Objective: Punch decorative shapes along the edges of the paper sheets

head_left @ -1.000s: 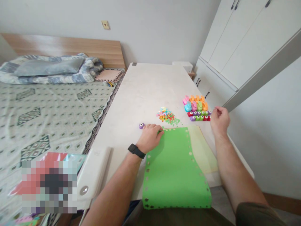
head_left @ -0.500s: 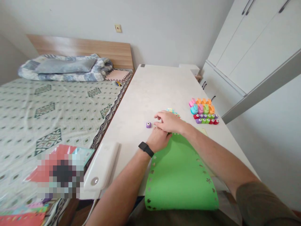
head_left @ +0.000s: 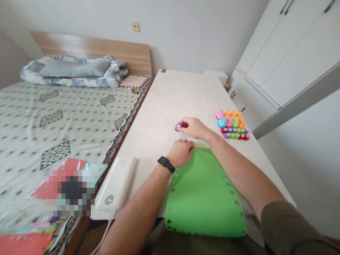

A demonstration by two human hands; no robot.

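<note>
Bedroom, pale walls: a patterned bed [head_left: 85,113] lies along the left edge of a long white table [head_left: 183,95], and a white wardrobe [head_left: 289,46] is beyond its right edge. Green sheet [head_left: 205,194], shapes cut out along its margins, lies at the table's near edge, its near end curving out over that edge. White machine [head_left: 118,180] sits at the near left corner. Colored punches [head_left: 233,123] stand in rows by the right edge. Left hand [head_left: 181,151], black watch [head_left: 166,164] on the wrist, is on the sheet's far left corner, fingers bent; cannot tell whether it pinches or only presses. Right hand [head_left: 195,128] is just beyond, toward the table's far edge; thumb and fingers curled in around a dark red piece [head_left: 185,125]. Small purple punch [head_left: 176,127] shows at those fingertips; cannot tell whether it is gripped too.
</note>
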